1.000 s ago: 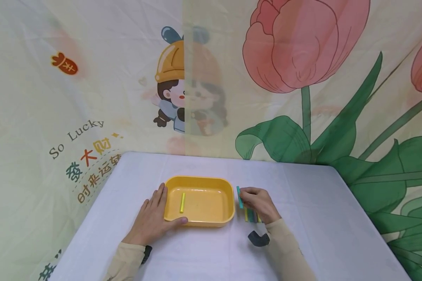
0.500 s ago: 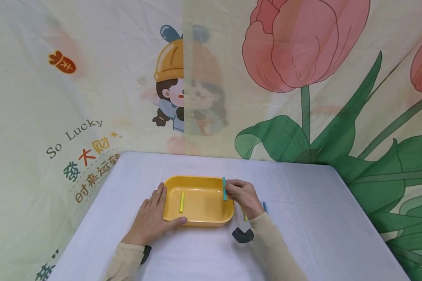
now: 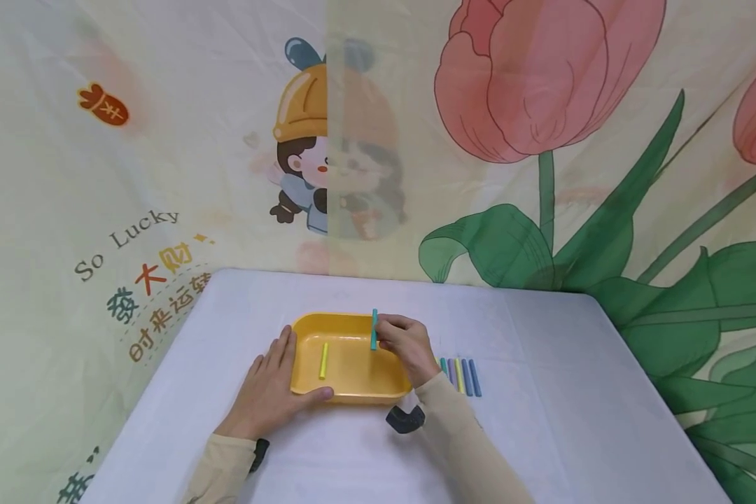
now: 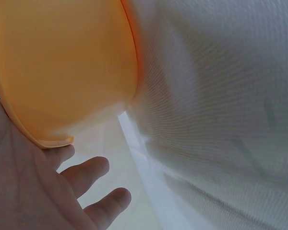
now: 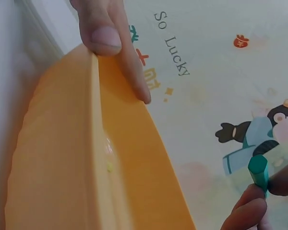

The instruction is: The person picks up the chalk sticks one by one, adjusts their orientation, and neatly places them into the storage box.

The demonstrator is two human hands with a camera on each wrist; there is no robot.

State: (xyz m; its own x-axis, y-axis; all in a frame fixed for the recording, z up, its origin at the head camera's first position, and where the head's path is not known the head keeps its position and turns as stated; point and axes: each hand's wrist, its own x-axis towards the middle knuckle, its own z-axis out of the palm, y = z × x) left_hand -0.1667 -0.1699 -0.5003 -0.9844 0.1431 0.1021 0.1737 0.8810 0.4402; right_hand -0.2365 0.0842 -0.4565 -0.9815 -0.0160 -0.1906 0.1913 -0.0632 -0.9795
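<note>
A yellow plastic tray (image 3: 355,378) sits on the white-covered table. My left hand (image 3: 266,390) rests along its left side, fingers fairly straight and thumb on the front rim. In the left wrist view, several fingers (image 4: 86,176) extend past the tray's edge. Over the tray's right half, my right hand (image 3: 409,346) pinches a slim teal stick (image 3: 374,334) between thumb and fingers. The right wrist view shows the stick's six-sided end (image 5: 258,165); whether it is chalk or a crayon, I cannot tell. A yellow stick (image 3: 323,361) lies inside the tray, left of its middle.
Right of the tray, several coloured sticks (image 3: 459,378) lie side by side on the table, partly hidden by my right arm. The white tablecloth (image 3: 535,427) extends around them. A printed curtain (image 3: 239,126) hangs behind the table's far edge.
My right hand has carried the teal stick leftward from beside the row to above the tray. More of the row now shows. The left hand keeps its place on the tray.
</note>
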